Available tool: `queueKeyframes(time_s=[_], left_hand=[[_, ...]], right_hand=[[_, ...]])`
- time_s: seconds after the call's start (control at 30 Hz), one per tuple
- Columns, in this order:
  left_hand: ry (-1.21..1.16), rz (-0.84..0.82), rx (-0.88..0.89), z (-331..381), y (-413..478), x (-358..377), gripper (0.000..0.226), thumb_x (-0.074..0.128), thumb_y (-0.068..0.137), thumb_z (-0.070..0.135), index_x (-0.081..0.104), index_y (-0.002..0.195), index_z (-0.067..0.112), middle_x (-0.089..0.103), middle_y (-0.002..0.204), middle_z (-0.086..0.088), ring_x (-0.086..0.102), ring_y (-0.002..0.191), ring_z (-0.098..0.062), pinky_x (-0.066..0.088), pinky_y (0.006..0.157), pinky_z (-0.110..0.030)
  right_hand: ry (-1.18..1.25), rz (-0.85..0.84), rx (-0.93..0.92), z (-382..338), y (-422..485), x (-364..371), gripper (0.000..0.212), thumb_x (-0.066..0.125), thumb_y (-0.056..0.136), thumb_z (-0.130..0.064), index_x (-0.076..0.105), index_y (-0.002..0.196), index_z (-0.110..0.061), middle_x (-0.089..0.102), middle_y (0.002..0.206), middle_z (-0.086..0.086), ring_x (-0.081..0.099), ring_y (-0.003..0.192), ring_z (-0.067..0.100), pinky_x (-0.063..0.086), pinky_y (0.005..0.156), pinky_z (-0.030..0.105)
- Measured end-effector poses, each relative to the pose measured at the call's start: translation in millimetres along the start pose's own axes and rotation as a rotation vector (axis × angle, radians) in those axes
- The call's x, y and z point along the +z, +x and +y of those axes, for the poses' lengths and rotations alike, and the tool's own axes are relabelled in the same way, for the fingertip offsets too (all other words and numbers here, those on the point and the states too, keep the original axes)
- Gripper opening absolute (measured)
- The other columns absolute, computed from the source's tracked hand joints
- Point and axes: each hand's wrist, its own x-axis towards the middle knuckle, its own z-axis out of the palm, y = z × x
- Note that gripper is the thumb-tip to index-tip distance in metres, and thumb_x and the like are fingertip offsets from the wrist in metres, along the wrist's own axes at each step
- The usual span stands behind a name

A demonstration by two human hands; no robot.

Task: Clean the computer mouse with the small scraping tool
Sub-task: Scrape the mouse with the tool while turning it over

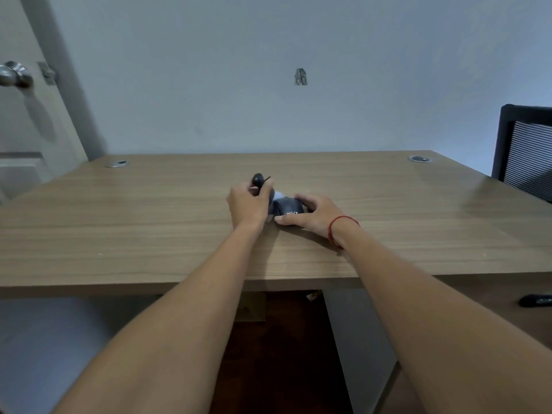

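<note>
Two hands on the job, head view only. Right hand pins the dark grey plastic computer mouse flat on the wood-grain desk, mid-desk. Left hand, its grip closed round the small black round-handled scraping tool, sits just beside. Advice: keep the mouse clamped, blade shallow, short strokes along seams. Tip contact not visible.

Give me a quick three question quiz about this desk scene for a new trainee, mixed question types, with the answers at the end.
1. True or false: the left hand holds the scraping tool.
2. Which hand steadies the mouse on the desk?
A. left
B. right
C. neither
3. Fill in: a red ____ circles the right wrist.

Key:
1. True.
2. B, the right hand rests on the mouse.
3. String bracelet.
</note>
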Motion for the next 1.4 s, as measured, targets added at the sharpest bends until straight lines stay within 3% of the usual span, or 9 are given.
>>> queueKeyframes(time_s=[0.2,0.37,0.5,0.67,0.8,0.97,1.07,1.17,1.4], left_hand=[[-0.098,0.129,-0.048,-6,1,-7,0.037,0.069,0.07,0.033,0.065,0.059,-0.002,0.07,0.06,-0.013,0.068,0.057,-0.028,0.06,0.061,-0.039],[0.03,0.125,0.037,-3,-5,-4,0.037,0.07,0.08,0.028,0.066,0.066,-0.006,0.069,0.066,-0.019,0.065,0.068,-0.032,0.051,0.066,-0.037],[-0.096,0.173,0.065,0,-7,-10,0.034,0.071,0.078,0.025,0.067,0.063,-0.005,0.068,0.059,-0.014,0.059,0.053,-0.018,0.052,0.057,-0.034],[-0.145,-0.053,0.107,8,-6,-7,0.034,0.076,0.076,0.033,0.07,0.07,0.0,0.073,0.069,-0.014,0.063,0.061,-0.013,0.058,0.066,-0.036],[0.015,-0.11,0.165,7,3,-7,0.031,0.075,0.08,0.03,0.072,0.077,-0.001,0.072,0.072,-0.012,0.061,0.064,-0.016,0.048,0.061,-0.025],[-0.16,-0.349,0.069,11,10,-13,0.029,0.077,0.079,0.03,0.074,0.091,0.004,0.077,0.092,-0.012,0.073,0.09,-0.021,0.058,0.088,-0.04],[-0.108,-0.495,0.139,23,10,-11,0.022,0.074,0.082,0.023,0.073,0.088,0.002,0.075,0.089,-0.009,0.07,0.082,-0.015,0.058,0.082,-0.032],[-0.035,-0.435,0.191,27,11,-4,0.019,0.073,0.084,0.019,0.072,0.089,0.0,0.071,0.083,-0.01,0.063,0.077,-0.013,0.051,0.073,-0.025],[-0.003,-0.604,0.141,38,13,0,0.024,0.074,0.083,0.021,0.073,0.102,0.007,0.074,0.098,-0.011,0.068,0.087,-0.014,0.054,0.084,-0.028]], right_hand=[[-0.021,0.083,-0.042,4,-1,6,0.052,0.086,0.065,-0.046,0.067,0.107,-0.022,0.064,0.098,-0.005,0.059,0.091,0.015,0.047,0.076,0.027],[-0.062,0.103,-0.056,5,1,11,0.083,0.082,0.045,-0.065,0.066,0.115,-0.023,0.064,0.103,-0.007,0.06,0.096,0.014,0.051,0.085,0.034],[-0.064,0.102,-0.033,7,3,10,0.058,0.086,0.058,-0.052,0.066,0.106,-0.028,0.066,0.106,-0.005,0.062,0.098,0.018,0.051,0.084,0.033],[-0.114,0.133,0.042,6,9,12,0.096,0.087,0.051,-0.056,0.043,0.127,-0.02,0.059,0.1,-0.01,0.059,0.103,0.023,0.051,0.084,0.038],[-0.093,0.118,0.087,8,12,16,0.152,0.083,0.039,-0.065,-0.009,0.154,-0.029,0.063,0.125,-0.007,0.055,0.121,0.023,0.047,0.103,0.047],[-0.125,0.143,0.098,15,21,15,0.145,0.081,0.035,-0.072,0.014,0.154,-0.023,0.062,0.126,-0.004,0.052,0.128,0.026,0.048,0.103,0.049],[-0.114,0.146,0.097,11,16,16,0.142,0.081,0.041,-0.066,0.009,0.155,-0.022,0.063,0.125,-0.007,0.051,0.129,0.026,0.046,0.104,0.049],[-0.114,0.14,0.086,7,9,16,0.142,0.081,0.051,-0.06,-0.007,0.156,-0.021,0.059,0.136,-0.006,0.046,0.135,0.025,0.042,0.108,0.047],[-0.107,0.147,0.106,6,12,16,0.145,0.08,0.043,-0.066,-0.003,0.156,-0.027,0.055,0.138,0.003,0.045,0.135,0.032,0.042,0.108,0.052]])
